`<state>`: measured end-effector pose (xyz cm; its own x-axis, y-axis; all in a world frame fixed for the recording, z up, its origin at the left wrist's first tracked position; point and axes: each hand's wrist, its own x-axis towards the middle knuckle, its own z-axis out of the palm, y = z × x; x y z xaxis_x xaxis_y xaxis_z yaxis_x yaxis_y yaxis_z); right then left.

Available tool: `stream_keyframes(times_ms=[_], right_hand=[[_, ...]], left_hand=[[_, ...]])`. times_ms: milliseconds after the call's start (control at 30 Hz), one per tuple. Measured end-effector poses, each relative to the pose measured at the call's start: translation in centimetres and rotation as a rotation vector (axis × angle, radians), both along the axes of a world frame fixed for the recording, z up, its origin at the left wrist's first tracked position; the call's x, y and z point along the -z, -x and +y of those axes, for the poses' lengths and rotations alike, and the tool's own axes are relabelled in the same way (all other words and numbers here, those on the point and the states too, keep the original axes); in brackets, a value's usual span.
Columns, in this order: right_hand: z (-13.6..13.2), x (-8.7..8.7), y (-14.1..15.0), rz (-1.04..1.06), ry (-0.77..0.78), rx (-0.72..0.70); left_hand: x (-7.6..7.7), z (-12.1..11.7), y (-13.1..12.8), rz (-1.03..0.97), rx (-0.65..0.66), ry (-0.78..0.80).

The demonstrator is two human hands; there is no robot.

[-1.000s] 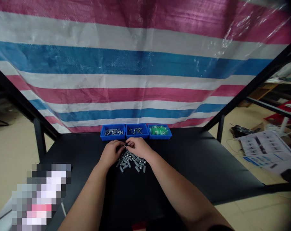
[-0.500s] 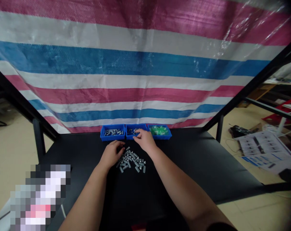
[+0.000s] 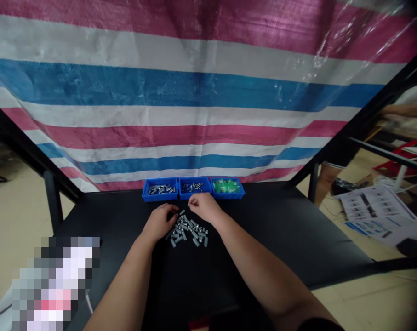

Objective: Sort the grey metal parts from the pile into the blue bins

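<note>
A loose pile of grey metal bolts (image 3: 189, 231) lies on the black table top (image 3: 263, 234), just in front of several blue plastic bins. My left hand (image 3: 159, 223) rests at the pile's upper left edge, fingers curled beside the bolts. My right hand (image 3: 204, 207) sits above the pile, its fingertips bunched just in front of the middle blue bin (image 3: 194, 194). That bin holds small dark-grey fasteners. The left blue bin (image 3: 160, 195) holds grey bolts, and the right blue bin (image 3: 227, 194) holds green parts (image 3: 225, 186). Anything inside my fingers is hidden.
A striped woven tarp (image 3: 194, 92) hangs behind the table between black metal frame bars (image 3: 367, 124). On the floor at right lie printed papers (image 3: 377, 211). Another person's leg (image 3: 326, 181) and arm (image 3: 404, 110) show at right. A pixelated object (image 3: 53, 285) covers the lower left.
My right hand has pulled back from the middle bin toward the pile. My left hand has barely moved. Another person's leg and arm have come into view at right.
</note>
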<state>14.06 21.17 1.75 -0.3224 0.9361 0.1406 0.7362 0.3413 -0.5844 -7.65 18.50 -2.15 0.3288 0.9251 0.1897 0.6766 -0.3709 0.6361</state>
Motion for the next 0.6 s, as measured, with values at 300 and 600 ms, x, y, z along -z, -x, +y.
stream_keyframes(times_ms=[300, 600], right_hand=[[-1.1, 2.1, -1.9, 0.067, -0.077, 0.123], [-3.8, 2.5, -3.9, 0.056, 0.188, -0.163]], left_hand=[[0.3, 0.0, 0.1, 0.009, -0.002, -0.023], [0.3, 0.0, 0.0, 0.022, 0.009, -0.028]])
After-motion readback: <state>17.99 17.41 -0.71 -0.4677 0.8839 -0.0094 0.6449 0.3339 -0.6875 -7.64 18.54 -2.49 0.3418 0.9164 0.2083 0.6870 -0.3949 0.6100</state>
